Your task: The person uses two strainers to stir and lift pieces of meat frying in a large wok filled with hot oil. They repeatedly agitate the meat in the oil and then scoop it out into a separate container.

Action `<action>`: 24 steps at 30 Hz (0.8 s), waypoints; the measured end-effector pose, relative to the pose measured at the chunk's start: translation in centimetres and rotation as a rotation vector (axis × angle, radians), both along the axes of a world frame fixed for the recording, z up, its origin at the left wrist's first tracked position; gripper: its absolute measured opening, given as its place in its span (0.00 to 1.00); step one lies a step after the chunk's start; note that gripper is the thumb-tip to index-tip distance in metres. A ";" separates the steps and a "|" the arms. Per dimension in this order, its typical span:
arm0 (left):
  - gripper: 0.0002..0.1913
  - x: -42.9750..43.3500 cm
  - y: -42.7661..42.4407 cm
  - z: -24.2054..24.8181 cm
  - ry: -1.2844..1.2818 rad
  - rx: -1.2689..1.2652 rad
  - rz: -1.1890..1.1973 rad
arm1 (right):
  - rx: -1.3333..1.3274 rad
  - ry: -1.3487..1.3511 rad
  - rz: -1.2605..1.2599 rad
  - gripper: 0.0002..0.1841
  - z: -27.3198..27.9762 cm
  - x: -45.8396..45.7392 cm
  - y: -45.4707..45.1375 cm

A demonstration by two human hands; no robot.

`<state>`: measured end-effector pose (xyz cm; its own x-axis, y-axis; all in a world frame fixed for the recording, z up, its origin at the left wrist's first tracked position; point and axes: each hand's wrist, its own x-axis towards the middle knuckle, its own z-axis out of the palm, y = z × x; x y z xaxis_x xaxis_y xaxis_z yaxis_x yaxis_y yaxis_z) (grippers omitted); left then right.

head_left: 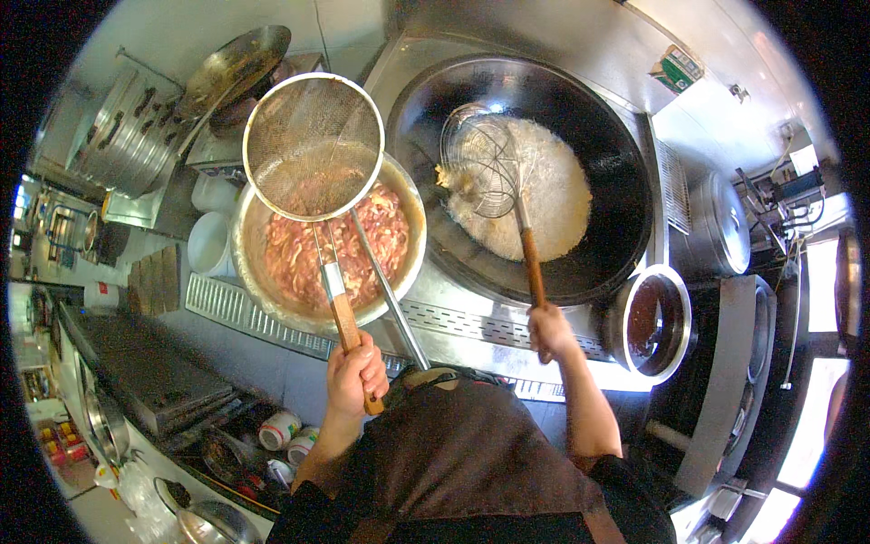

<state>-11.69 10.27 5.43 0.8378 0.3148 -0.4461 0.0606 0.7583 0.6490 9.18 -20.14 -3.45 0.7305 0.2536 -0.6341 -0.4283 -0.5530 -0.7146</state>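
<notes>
My left hand grips the wooden handle of a round fine-mesh strainer, held above a metal basin. Raw sliced meat fills much of the basin, and a metal-handled utensil leans out over its near rim. In my right hand is the wooden handle of a wire skimmer. The skimmer's wire bowl is over foaming, pale liquid in a large black wok. A yellowish bit of food shows at the skimmer's left edge.
Right of the wok stands a metal bowl of dark red liquid, with a lidded pot beyond it. White tubs sit left of the basin. A used wok rests at the upper left. A slotted drain runs along the counter front.
</notes>
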 end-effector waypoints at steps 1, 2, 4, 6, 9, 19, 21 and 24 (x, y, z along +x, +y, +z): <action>0.09 0.0 0.1 0.0 -0.008 -0.006 -0.027 | 0.197 0.092 -0.164 0.10 -0.2 0.1 0.0; 0.08 0.0 0.2 0.0 -0.028 -0.004 -0.020 | 0.096 0.105 -0.104 0.10 -0.2 0.7 -0.1; 0.08 -0.1 0.4 0.0 -0.050 0.023 0.000 | -0.124 0.035 -0.074 0.08 -0.1 0.9 -0.3; 0.07 -0.3 0.4 0.1 0.003 0.012 0.006 | -0.151 0.003 0.073 0.09 0.0 1.0 0.1; 0.07 -0.1 0.5 0.1 0.030 -0.012 -0.005 | -0.099 0.007 0.202 0.11 0.3 1.7 0.8; 0.04 -0.3 -0.1 0.0 0.011 -0.111 -0.013 | -0.111 -0.079 0.171 0.15 -1.3 3.5 3.3; 0.04 -0.6 0.0 -0.1 0.012 -0.134 -0.031 | 0.107 -0.057 -0.038 0.14 -1.1 4.0 3.3; 0.04 -1.1 -0.2 -0.2 -0.005 -0.082 -0.012 | 0.053 0.034 -0.088 0.11 -1.0 3.6 3.8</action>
<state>-12.82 10.09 5.21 0.8434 0.2675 -0.4659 0.0667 0.8084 0.5848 12.79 -16.33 -4.45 0.7299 0.2235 -0.6460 -0.4979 -0.4736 -0.7265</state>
